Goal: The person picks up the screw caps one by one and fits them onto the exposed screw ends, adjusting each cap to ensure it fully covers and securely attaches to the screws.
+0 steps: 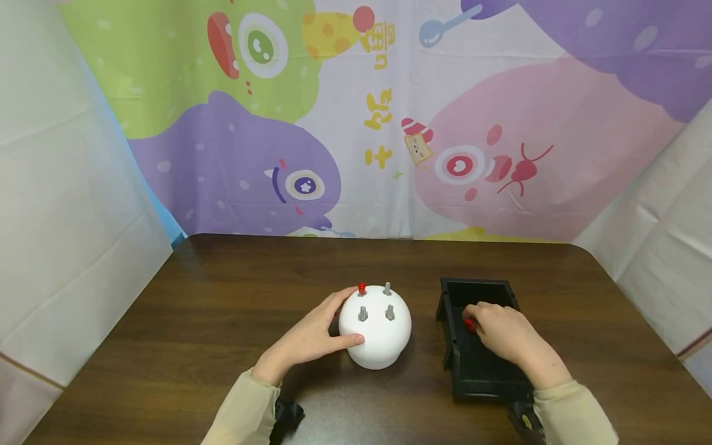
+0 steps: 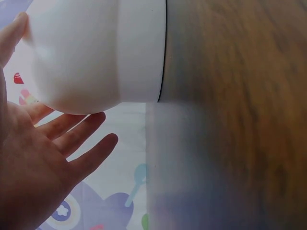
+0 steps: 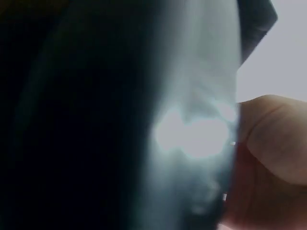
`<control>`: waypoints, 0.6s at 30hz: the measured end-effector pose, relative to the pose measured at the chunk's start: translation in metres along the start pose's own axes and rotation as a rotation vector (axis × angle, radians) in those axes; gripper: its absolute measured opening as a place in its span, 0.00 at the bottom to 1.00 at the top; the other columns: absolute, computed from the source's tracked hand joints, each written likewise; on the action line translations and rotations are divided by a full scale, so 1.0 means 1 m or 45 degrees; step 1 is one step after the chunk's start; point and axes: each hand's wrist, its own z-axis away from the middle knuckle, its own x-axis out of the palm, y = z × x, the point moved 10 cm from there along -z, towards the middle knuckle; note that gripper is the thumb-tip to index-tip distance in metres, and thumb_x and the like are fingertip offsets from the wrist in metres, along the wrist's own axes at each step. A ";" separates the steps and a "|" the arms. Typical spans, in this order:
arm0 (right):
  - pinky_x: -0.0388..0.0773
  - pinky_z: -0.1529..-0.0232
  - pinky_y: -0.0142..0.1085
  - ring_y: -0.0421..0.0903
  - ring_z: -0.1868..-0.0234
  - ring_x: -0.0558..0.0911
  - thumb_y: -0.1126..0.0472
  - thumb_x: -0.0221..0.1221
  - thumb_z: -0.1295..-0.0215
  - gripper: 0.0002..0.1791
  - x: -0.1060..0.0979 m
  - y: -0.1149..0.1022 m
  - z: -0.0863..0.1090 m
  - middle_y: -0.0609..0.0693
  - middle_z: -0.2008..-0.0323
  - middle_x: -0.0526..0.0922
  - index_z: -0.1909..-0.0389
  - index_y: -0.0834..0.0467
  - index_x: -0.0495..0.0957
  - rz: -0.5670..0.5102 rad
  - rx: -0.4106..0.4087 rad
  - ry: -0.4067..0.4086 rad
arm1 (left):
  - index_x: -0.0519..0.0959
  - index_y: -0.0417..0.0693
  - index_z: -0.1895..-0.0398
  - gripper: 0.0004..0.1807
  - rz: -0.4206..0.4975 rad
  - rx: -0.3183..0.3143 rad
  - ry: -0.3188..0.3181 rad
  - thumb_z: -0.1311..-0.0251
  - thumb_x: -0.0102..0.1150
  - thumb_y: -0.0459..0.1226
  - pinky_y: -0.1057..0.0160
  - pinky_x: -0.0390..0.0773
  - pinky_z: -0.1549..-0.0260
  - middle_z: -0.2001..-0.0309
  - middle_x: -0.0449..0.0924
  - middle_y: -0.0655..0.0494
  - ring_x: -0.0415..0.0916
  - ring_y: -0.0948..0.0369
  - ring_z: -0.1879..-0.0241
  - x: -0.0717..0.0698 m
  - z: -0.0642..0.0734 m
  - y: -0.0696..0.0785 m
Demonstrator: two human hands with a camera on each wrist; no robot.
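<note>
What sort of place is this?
Probably a small curtained-off tabletop workspace: there's a dark brown wood-grain table, creased white sheeting at both sides and a colourful cartoon-monster cloth hanging behind.

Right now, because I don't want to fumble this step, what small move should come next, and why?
Probably secure the red piece at the right hand and lift it from the black tray; whether it's pinched is unclear. The left hand touches the white dome, where one peg shows red and three gray pegs look uncapped.
</note>
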 end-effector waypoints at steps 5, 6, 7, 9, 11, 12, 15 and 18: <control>0.74 0.74 0.38 0.45 0.74 0.76 0.72 0.56 0.45 0.12 0.008 0.001 0.001 0.52 0.68 0.78 0.59 0.61 0.78 -0.024 0.012 -0.041 | 0.52 0.67 0.32 0.47 -0.002 -0.003 -0.003 0.57 0.59 0.64 0.52 0.65 0.44 0.37 0.58 0.64 0.62 0.62 0.40 0.000 0.000 0.000; 0.75 0.73 0.39 0.46 0.72 0.77 0.72 0.55 0.46 0.13 0.009 0.001 0.001 0.53 0.68 0.78 0.59 0.61 0.78 -0.036 0.015 -0.050 | 0.52 0.67 0.32 0.47 -0.003 -0.004 -0.004 0.57 0.59 0.64 0.52 0.65 0.44 0.37 0.58 0.64 0.62 0.62 0.40 0.001 0.000 0.000; 0.75 0.71 0.41 0.48 0.70 0.78 0.73 0.55 0.45 0.13 0.011 0.002 0.001 0.54 0.67 0.78 0.58 0.62 0.78 -0.049 0.021 -0.061 | 0.52 0.68 0.32 0.47 -0.003 -0.004 -0.005 0.57 0.59 0.64 0.52 0.65 0.44 0.37 0.58 0.64 0.62 0.62 0.40 0.001 0.000 -0.001; 0.76 0.67 0.44 0.51 0.66 0.78 0.73 0.54 0.45 0.14 0.014 0.003 0.001 0.55 0.66 0.78 0.57 0.64 0.77 -0.081 0.033 -0.082 | 0.52 0.68 0.32 0.47 -0.002 -0.004 -0.004 0.57 0.59 0.64 0.52 0.65 0.44 0.37 0.58 0.64 0.62 0.62 0.40 0.001 0.000 -0.001; 0.76 0.64 0.45 0.53 0.63 0.78 0.74 0.53 0.45 0.15 0.017 0.004 0.001 0.56 0.65 0.78 0.57 0.65 0.77 -0.098 0.043 -0.101 | 0.52 0.69 0.33 0.47 0.000 0.001 -0.002 0.57 0.59 0.64 0.52 0.65 0.44 0.37 0.59 0.65 0.62 0.63 0.40 0.001 0.000 -0.001; 0.76 0.63 0.46 0.54 0.62 0.78 0.75 0.52 0.45 0.15 0.018 0.004 0.000 0.57 0.65 0.78 0.56 0.65 0.76 -0.105 0.046 -0.111 | 0.52 0.70 0.33 0.46 0.000 0.004 0.000 0.57 0.60 0.64 0.52 0.65 0.44 0.37 0.59 0.65 0.62 0.63 0.40 0.000 0.000 -0.001; 0.76 0.62 0.47 0.56 0.60 0.78 0.76 0.51 0.46 0.17 0.022 0.005 0.000 0.58 0.63 0.78 0.55 0.66 0.76 -0.112 0.056 -0.138 | 0.52 0.71 0.33 0.46 0.001 0.008 0.003 0.57 0.60 0.64 0.52 0.65 0.44 0.37 0.59 0.66 0.62 0.63 0.40 0.000 0.000 0.000; 0.75 0.62 0.46 0.55 0.60 0.78 0.76 0.51 0.47 0.17 0.023 0.006 -0.001 0.58 0.63 0.77 0.55 0.66 0.76 -0.108 0.064 -0.144 | 0.52 0.71 0.33 0.46 0.004 0.007 0.003 0.57 0.60 0.64 0.52 0.65 0.44 0.37 0.59 0.66 0.62 0.63 0.40 0.000 0.000 0.000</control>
